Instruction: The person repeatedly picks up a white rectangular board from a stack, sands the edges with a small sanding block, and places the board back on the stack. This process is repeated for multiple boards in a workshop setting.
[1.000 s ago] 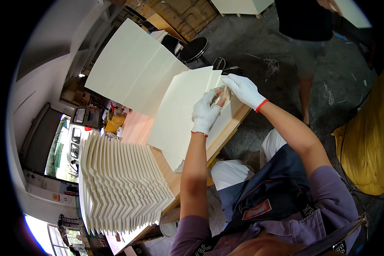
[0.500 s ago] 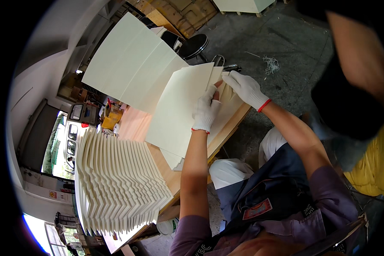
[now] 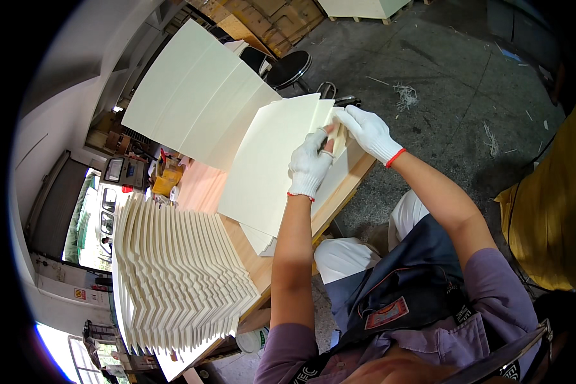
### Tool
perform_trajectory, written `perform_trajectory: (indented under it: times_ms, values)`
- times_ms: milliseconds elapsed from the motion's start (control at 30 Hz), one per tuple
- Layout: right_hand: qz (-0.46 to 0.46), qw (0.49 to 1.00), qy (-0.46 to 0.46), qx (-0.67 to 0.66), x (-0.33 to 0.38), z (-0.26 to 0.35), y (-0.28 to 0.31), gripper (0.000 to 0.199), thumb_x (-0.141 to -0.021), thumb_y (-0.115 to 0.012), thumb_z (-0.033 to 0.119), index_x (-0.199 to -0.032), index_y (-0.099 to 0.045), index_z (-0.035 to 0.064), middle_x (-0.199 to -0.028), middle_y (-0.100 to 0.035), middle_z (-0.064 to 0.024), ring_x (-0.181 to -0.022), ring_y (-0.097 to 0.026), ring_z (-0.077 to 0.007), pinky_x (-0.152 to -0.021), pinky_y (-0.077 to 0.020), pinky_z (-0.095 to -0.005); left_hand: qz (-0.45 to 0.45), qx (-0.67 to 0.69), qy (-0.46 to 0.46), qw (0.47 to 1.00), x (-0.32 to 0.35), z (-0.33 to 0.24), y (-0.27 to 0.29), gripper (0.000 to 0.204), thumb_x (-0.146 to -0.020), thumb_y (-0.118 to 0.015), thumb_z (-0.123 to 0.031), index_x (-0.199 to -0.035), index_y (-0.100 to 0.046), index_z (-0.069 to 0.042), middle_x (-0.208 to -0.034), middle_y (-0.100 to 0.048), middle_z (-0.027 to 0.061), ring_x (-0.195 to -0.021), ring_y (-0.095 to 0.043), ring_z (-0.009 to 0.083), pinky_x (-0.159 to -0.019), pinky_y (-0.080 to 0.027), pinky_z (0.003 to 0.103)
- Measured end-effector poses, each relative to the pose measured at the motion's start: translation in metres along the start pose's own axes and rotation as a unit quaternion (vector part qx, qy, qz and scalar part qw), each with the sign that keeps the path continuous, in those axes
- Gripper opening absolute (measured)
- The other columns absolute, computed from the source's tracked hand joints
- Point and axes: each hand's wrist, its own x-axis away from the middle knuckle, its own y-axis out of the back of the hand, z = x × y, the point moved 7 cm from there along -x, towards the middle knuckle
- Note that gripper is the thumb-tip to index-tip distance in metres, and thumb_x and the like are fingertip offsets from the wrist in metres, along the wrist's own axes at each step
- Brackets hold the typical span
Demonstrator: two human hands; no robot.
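In front of me lies a stack of large cream card sheets, fanned a little so that several edges show at its right side. My left hand wears a white glove with a red cuff edge and bare thumb and index tips. It rests over the stack's right edge, its fingers closed around the sheet edges. My right hand, gloved alike, pinches the edges near the far right corner. Its fingertips are partly hidden, and how many sheets each hand grips cannot be seen.
A tall pile of wavy folded cream sheets stands at the left on the wooden table. Larger cream boards lie beyond. A black round stool and plastic scraps are on the floor. Yellow cloth hangs at the right.
A passing person's arm and dark clothing at the right have gone from view. My hands stay at the sheet edges, shifted only slightly.
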Motion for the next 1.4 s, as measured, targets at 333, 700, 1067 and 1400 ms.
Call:
perform_trajectory:
  times_ms: [333,700,1067,1400]
  values:
    - [0.005,1.0,-0.018,-0.007,-0.001,-0.012,-0.003,0.042,-0.099,-0.041,0.048,-0.095,-0.056,0.0093,-0.086,-0.064,-0.0187,-0.085,-0.062,-0.0396,-0.072,-0.0452,-0.0476,0.03,-0.093,-0.028,0.995,0.002,-0.019,0.0,0.031,-0.088,-0.066,-0.026,-0.119,-0.066,-0.022,-0.108,-0.069,0.0094,-0.097,-0.066,0.0265,-0.086,-0.05,0.034]
    - [0.023,0.998,-0.05,-0.024,0.001,-0.01,-0.001,0.042,-0.098,-0.043,0.048,-0.093,-0.055,0.0087,-0.084,-0.064,-0.0192,-0.083,-0.061,-0.0405,-0.072,-0.0443,-0.0481,-0.01,-0.048,-0.058,0.997,0.001,-0.012,0.001,0.028,-0.095,-0.055,-0.02,-0.121,-0.065,-0.022,-0.107,-0.068,0.0087,-0.096,-0.067,0.0268,-0.085,-0.05,0.034]
    - [-0.002,0.998,-0.043,-0.038,0.0,-0.015,-0.004,0.041,-0.098,-0.044,0.047,-0.093,-0.056,0.0083,-0.085,-0.064,-0.0197,-0.085,-0.061,-0.0415,-0.072,-0.0441,-0.0492,0.018,-0.081,-0.034,0.996,0.001,-0.015,-0.001,0.031,-0.085,-0.07,-0.027,-0.116,-0.068,-0.022,-0.104,-0.068,0.009,-0.095,-0.067,0.026,-0.082,-0.051,0.033]
    - [-0.134,0.958,-0.068,-0.242,0.006,-0.003,0.021,0.037,-0.094,-0.059,0.043,-0.103,-0.059,0.0069,-0.092,-0.066,-0.0082,-0.085,-0.065,-0.0228,-0.081,-0.0495,-0.038,-0.118,-0.159,-0.175,0.964,0.014,-0.031,0.0,0.041,-0.087,-0.06,-0.018,-0.127,-0.061,-0.029,-0.094,-0.067,0.0075,-0.076,-0.066,0.0294,-0.068,-0.054,0.041]
